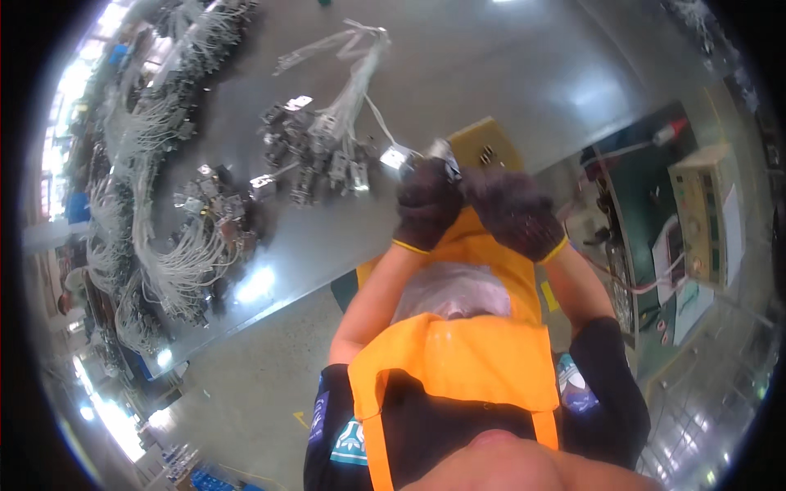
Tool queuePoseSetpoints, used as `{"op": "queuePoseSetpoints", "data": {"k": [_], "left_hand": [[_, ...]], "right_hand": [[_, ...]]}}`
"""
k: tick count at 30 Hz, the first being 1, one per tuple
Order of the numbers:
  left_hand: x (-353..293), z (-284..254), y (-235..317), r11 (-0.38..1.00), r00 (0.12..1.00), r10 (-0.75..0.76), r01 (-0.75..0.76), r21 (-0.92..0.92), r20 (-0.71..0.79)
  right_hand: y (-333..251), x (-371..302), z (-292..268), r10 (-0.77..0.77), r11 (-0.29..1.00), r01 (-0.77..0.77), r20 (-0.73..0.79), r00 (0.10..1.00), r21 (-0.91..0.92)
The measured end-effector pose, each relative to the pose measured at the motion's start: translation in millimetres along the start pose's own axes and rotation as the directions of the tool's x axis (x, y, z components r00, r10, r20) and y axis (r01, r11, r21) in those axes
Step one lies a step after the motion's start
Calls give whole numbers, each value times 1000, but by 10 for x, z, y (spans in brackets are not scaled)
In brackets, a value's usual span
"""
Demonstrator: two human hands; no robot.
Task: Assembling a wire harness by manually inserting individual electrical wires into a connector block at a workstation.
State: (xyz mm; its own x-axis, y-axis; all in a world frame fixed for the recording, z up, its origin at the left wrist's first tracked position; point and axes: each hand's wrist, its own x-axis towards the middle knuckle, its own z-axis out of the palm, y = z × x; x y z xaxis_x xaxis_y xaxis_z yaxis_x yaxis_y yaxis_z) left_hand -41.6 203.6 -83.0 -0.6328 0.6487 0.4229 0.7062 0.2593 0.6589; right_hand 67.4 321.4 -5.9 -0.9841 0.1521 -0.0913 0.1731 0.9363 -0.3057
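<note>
Fingers (425,174) of the gloved left hand (427,203) are curled and appear to grasp a metal part (443,152), which projects from their far side at the left edge of the tan block (473,144). Its visible long axis runs roughly away from the person, leaning slightly left; the glove hides the rest. The left hand is the nearer to it. The right hand (517,211), fingers bent, lies at the block's near side; whether it grasps anything cannot be told. Left of the block, a silver plate (395,156) lies beside the left hand.
</note>
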Motion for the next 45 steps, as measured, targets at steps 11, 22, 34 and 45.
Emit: {"op": "queuePoseSetpoints", "data": {"k": [11,22,34,45], "left_hand": [[-25,-407,50,965,986,167,-167,202,18],[254,-1050,-174,828,975,62,-170,534,214],[-5,-539,169,403,676,-732,330,-854,-84],[-351,-366,-8,414,820,-572,282,-865,-6]], "right_hand": [[29,1,101,-86,967,159,-328,941,202],[-243,682,576,370,487,95,-304,878,868],[-641,338,744,198,261,137,-192,961,955],[134,8,1008,138,627,230,-397,908,745]]}}
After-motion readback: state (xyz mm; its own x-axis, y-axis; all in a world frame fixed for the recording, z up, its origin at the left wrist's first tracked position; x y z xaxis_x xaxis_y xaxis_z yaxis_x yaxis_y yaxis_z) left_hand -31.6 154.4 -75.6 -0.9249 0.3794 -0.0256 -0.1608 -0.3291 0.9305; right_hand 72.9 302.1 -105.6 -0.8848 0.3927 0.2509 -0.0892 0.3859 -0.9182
